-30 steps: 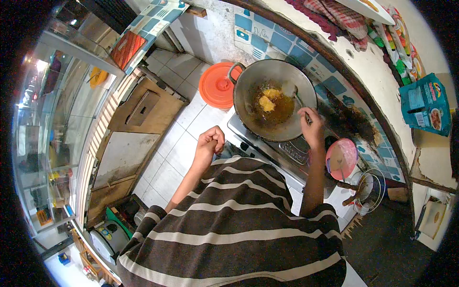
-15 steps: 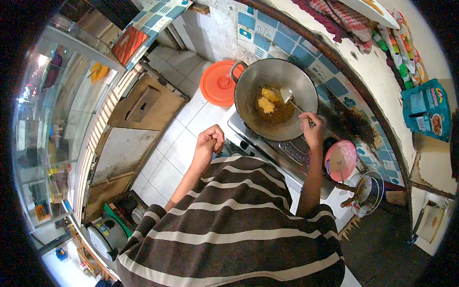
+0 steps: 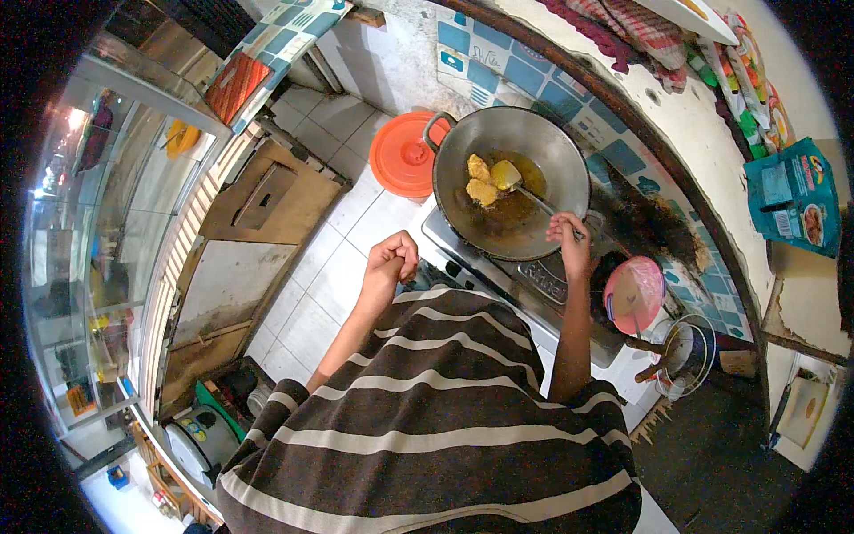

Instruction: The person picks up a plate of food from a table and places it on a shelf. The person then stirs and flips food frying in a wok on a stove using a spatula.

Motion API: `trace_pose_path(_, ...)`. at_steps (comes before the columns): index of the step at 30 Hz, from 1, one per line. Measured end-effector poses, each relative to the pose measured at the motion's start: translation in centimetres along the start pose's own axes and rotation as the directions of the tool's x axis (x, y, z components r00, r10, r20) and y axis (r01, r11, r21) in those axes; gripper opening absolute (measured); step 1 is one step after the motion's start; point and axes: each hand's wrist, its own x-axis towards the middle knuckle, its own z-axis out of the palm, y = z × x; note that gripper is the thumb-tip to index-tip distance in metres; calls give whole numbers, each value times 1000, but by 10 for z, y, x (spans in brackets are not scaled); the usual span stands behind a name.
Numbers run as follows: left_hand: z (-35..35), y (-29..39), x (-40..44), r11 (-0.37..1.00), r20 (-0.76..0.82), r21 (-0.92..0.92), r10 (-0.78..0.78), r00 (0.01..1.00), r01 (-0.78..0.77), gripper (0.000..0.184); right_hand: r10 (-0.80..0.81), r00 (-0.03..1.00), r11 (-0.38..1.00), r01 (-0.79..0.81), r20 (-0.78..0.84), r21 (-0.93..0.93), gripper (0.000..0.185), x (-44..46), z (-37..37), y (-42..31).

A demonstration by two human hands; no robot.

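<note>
A large metal wok [image 3: 551, 151] with oil sits on the stove [image 3: 543, 282]. Golden fried pieces [image 3: 481, 191] lie in the oil, left of the middle. My right hand [image 3: 570, 242] grips the handle of a metal spatula [image 3: 507, 175] at the wok's lower right rim. The spatula's blade touches or nearly touches the pieces. My left hand [image 3: 392, 259] is closed in front of my body, over the floor side and left of the stove. Whether anything is inside its fingers is hidden.
An orange lidded bucket [image 3: 412, 156] stands left of the wok. Right of the stove are a pink bowl [image 3: 635, 295] and a wire strainer basket [image 3: 689, 354]. A teal packet [image 3: 792, 198] hangs at the right. A glass case [image 3: 107, 240] is on the far left.
The spatula blade has swung from the wok's right side to the left, up to the fried pieces, which have shifted left. My right hand has moved slightly left. My left hand stays in place.
</note>
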Motion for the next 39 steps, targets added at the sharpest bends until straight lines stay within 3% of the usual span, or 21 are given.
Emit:
trace_pose_path(4,-2,1,-1,1000,1,-15,-3,1000,3,20,-11,1000,1000,11,19,5,18,-4,-1,-2)
trace_pose_path(10,-2,1,-1,1000,-10,7,0,1000,0,21,-49,996,983,60,70,-171,15,-14,-7,-12)
trace_pose_path(16,-3,0,1,1000,1,-1,3,1000,-3,21,-97,995,923,81,-23,-376,7,-32,2,-45)
trace_pose_path(19,-3,0,1,1000,2,-1,-6,1000,6,21,-317,944,773,199,-96,-603,7,-32,-2,-35)
trace_pose_path(22,-2,1,1,1000,-4,15,-7,1000,7,21,-363,927,728,218,-95,-650,9,-32,-5,-40)
trace_pose_path(28,-3,1,1,1000,9,17,4,1000,-4,21,-302,941,703,112,-153,-702,3,-31,0,-33)
trace_pose_path(31,-4,1,1,1000,-1,5,-10,1000,10,21,-186,967,708,7,-176,-706,3,-34,11,-45)
trace_pose_path(34,-2,2,0,1000,-1,5,-4,1000,4,21,-86,984,916,18,-154,-402,3,-38,17,-59)
trace_pose_path(37,-2,1,1,1000,3,-6,-18,1000,18,21,-54,986,941,-3,-160,-338,5,-40,19,-66)
trace_pose_path(39,-1,1,1,1000,3,-3,-14,1000,14,21,-218,963,813,91,-156,-575,5,-38,12,-56)
